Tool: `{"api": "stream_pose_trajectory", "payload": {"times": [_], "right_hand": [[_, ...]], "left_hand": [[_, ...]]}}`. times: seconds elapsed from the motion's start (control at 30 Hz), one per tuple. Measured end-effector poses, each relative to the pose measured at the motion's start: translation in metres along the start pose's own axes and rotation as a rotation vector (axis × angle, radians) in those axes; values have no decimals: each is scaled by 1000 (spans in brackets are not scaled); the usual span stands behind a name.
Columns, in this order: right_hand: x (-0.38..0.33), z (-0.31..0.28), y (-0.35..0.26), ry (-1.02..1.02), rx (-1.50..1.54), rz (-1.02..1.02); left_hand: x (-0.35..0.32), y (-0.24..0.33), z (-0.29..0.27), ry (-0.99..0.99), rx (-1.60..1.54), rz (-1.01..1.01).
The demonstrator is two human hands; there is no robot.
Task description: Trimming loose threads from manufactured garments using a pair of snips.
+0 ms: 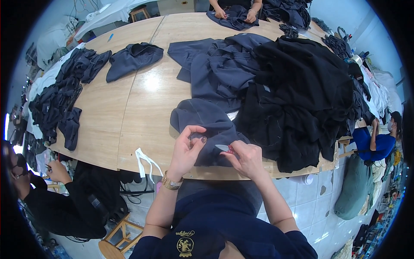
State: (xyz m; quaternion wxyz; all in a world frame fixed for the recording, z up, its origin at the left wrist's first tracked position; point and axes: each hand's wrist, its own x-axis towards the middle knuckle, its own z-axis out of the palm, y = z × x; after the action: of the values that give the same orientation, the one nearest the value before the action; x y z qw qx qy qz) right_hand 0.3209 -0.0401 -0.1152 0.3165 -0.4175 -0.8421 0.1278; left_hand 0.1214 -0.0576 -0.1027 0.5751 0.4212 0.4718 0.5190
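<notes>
Both my hands work at the tabletop's (pixel 129 116) near edge: left hand (pixel 186 149) pinches the navy garment (pixel 205 125), right hand (pixel 246 157) grips small thread snips (pixel 224 148) against it. Blade so near my pinching fingers, one slip could nick cloth or skin.

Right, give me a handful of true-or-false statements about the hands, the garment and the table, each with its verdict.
1. The right hand holds a small snipping tool. True.
2. The left hand rests flat on bare wood. False: it pinches the grey-blue garment.
3. A black clothing pile lies to the right of that garment. True.
4. The wooden table is square. False: its edge curves.
5. The left wrist wears a gold-coloured watch. True.
</notes>
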Motion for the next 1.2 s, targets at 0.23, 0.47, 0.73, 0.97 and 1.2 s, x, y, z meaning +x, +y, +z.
{"api": "stream_pose_trajectory", "payload": {"times": [0.23,0.47,0.73,0.97,1.2], "right_hand": [[5,1,0,35,-153,-109],[8,-6,-4,29,-200,-176],[9,-9,-2,-31,-247,-191],[11,-9,-3,-35,-248,-196],[10,-5,-1,-30,-205,-186]], "left_hand": [[0,-2,0,-10,-19,0],[1,-4,-1,-18,-11,5],[2,-5,0,-11,-17,-1],[2,-5,-2,-48,65,25],[3,-9,-2,-52,38,23]]}}
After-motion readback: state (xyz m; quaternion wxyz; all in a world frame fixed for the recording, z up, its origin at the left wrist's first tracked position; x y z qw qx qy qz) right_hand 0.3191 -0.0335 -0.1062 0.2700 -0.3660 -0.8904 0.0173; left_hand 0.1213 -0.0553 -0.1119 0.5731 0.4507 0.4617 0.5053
